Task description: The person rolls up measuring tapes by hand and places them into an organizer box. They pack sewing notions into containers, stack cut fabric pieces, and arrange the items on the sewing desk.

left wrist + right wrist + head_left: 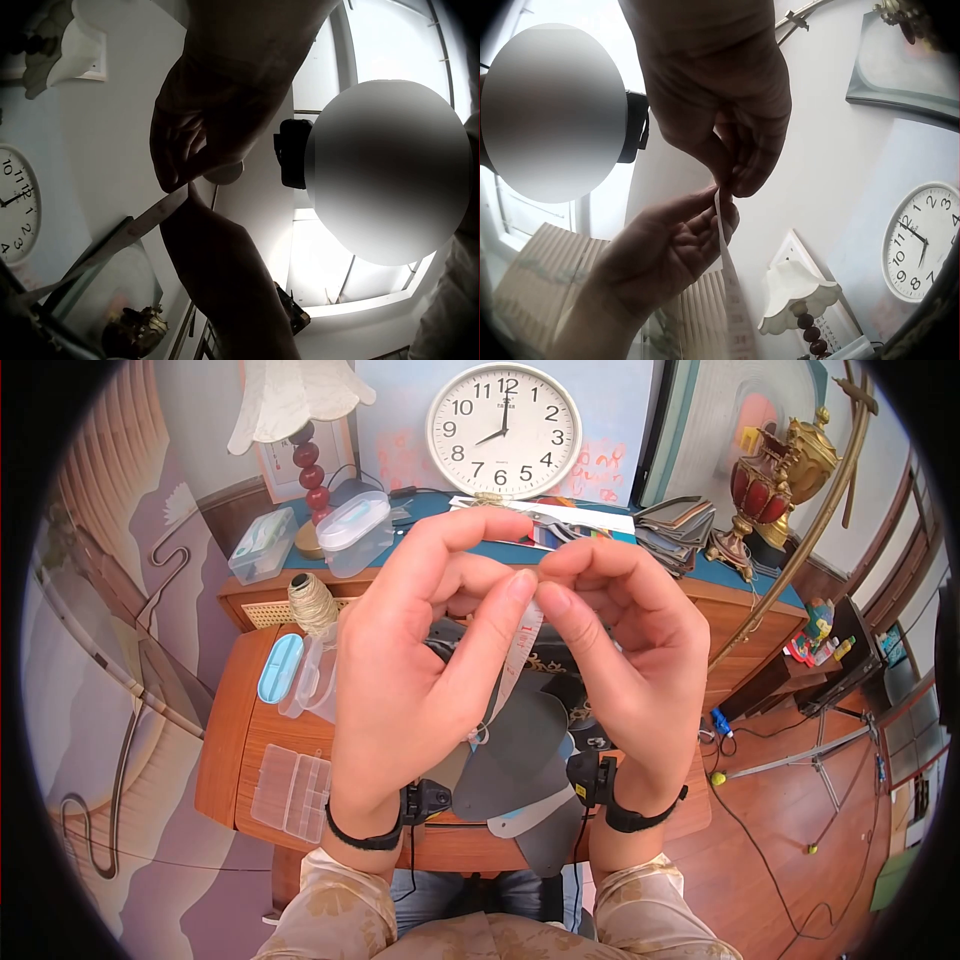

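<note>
In the head view my left hand (400, 650) and right hand (640, 650) are raised over the table, fingertips meeting. Between thumbs and forefingers they pinch the upper end of a white measuring tape (517, 655) with printed marks. The tape slants down from the fingertips, its lower part close over grey flat pieces (520, 755). From the left wrist camera, the tape (139, 227) runs away toward the lower left. The right wrist view shows the tape (731, 292) hanging below the pinched fingertips, which hide its very end.
A wooden table (240, 760) bears a clear compartment box (290, 795), a blue case (281, 668) and a twine cone (313, 605). Behind stand a lamp (311, 480), clear plastic boxes (355, 535) and a wall clock (504, 430). A tripod (820, 750) and cables are on the right floor.
</note>
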A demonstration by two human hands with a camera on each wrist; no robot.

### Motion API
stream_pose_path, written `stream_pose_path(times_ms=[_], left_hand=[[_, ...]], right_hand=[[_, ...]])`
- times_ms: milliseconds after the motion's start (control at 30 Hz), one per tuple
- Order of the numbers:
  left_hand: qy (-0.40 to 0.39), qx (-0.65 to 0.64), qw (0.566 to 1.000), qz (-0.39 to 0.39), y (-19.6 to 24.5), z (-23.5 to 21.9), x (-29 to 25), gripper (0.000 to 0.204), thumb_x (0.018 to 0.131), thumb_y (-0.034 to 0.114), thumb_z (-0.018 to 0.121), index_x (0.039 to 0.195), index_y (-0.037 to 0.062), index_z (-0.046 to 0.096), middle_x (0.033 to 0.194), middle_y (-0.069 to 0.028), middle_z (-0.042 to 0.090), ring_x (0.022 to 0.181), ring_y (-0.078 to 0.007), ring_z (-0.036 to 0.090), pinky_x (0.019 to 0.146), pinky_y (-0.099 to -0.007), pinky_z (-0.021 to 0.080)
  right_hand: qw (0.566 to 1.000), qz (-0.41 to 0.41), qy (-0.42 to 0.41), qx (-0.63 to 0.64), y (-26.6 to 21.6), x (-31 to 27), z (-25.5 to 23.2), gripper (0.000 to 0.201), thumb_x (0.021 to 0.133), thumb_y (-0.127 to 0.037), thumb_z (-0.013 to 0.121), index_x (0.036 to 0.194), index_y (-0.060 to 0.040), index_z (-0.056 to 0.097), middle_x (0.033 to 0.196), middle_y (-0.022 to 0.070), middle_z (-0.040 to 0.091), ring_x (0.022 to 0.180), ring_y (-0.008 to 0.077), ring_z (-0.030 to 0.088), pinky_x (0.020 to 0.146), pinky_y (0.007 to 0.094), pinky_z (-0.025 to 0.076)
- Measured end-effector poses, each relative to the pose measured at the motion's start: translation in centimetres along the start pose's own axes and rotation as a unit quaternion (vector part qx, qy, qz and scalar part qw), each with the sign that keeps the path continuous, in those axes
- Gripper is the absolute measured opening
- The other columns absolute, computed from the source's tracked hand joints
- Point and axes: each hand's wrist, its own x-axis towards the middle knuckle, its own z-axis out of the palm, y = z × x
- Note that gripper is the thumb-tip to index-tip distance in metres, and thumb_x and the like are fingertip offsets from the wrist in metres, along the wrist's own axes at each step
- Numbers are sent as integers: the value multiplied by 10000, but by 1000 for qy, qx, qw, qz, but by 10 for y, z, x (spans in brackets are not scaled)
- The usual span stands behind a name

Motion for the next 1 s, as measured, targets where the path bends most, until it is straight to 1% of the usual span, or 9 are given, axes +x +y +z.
stream_pose_path(times_ms=[167,367,433,500,600,667,733,800,1000], left_hand=[[-15,-7,1000,13,-1,-1,1,303,949,-33,629,1248,-37,581,905,-53,715,819,-63,630,716,-208,478],[-22,-12,1000,6,1,-2,1,311,940,-39,641,1245,-48,578,941,-72,723,852,-78,651,757,-216,500],[-27,-8,1000,11,-1,-1,1,303,941,-42,642,1238,-51,582,958,-78,723,861,-84,656,768,-218,509],[-16,-37,999,-11,-3,1,1,247,946,-40,649,1189,-61,612,990,-83,719,870,-91,659,779,-221,524],[-23,-32,999,-25,-1,-2,-1,187,952,-35,652,1136,-68,640,1007,-80,713,874,-92,657,777,-220,530],[-23,-36,999,-31,1,-3,-1,176,953,-28,656,1124,-69,646,1001,-75,712,875,-90,656,777,-219,528],[-22,-39,998,-37,-1,-2,-1,164,955,-21,660,1112,-70,651,995,-70,711,875,-89,656,776,-218,527],[4,-48,999,-19,-6,0,0,124,938,30,691,1042,-38,686,902,-59,716,805,-96,680,715,-238,541],[4,-41,999,-17,-8,0,-1,112,938,31,688,1027,-36,682,893,-52,712,797,-90,673,713,-236,537]], right_hand=[[1000,-18,6,-13,0,0,-1,210,895,44,698,1098,53,649,1019,79,710,927,142,700,844,278,568],[998,-52,-4,-46,0,2,-3,182,895,42,694,1073,50,657,1000,86,707,900,137,697,834,279,569],[998,-49,1,-50,-2,2,-3,169,900,38,691,1066,50,659,994,87,705,896,138,695,831,280,569],[998,-45,5,-54,-3,2,-2,157,904,34,688,1058,51,661,988,89,703,891,139,693,829,280,569],[999,-34,5,-13,-3,2,-2,139,919,21,681,1053,57,662,992,87,702,895,141,693,826,279,567],[1000,-14,7,25,-4,1,-1,130,931,18,675,1053,62,662,995,82,702,895,141,693,821,274,564],[1000,-9,5,27,-4,1,-2,130,933,16,675,1053,64,663,996,81,703,894,138,693,819,270,562],[1000,-5,1,29,-4,1,-2,130,936,14,675,1054,66,663,998,79,704,893,136,693,817,267,560],[1000,3,-3,26,-4,1,-2,130,935,17,672,1056,65,668,995,81,710,886,132,691,810,262,556]])
